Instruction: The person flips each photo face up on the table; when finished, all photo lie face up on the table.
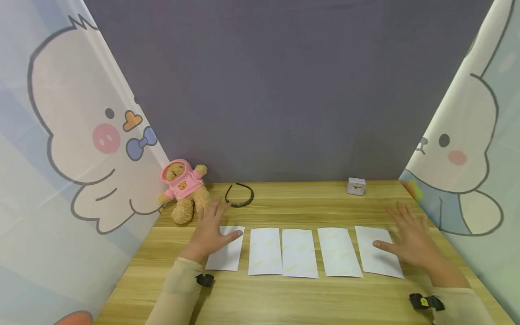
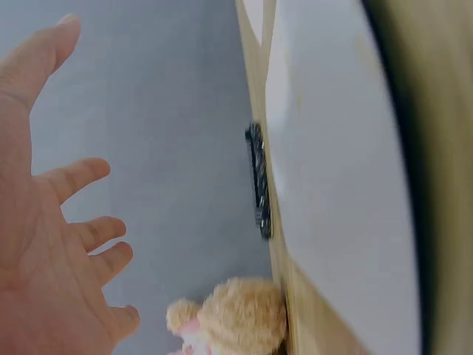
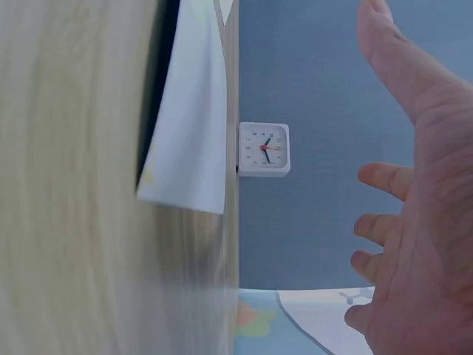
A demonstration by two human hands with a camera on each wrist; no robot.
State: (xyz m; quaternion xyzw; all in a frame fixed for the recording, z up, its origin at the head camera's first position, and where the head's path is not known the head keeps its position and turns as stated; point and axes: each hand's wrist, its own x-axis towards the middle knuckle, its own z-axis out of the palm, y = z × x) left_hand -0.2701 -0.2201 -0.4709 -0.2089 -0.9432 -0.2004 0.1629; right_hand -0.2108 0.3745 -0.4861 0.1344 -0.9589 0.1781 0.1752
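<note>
Several white paper sheets with faint yellow marks lie in a row across the wooden table. My left hand, fingers spread, is over the leftmost sheet and covers part of it. Over the outer edge of the rightmost sheet is my right hand, its fingers spread too. Neither hand holds anything. In the left wrist view the left palm stands apart from the white sheet. The right wrist view has the right palm apart from a slightly curled sheet.
A teddy bear in a pink hoodie leans at the back left. Beside it lies a black toothed headband. A small white alarm clock stands at the back right. A grey backdrop and cartoon-print side curtains enclose the table.
</note>
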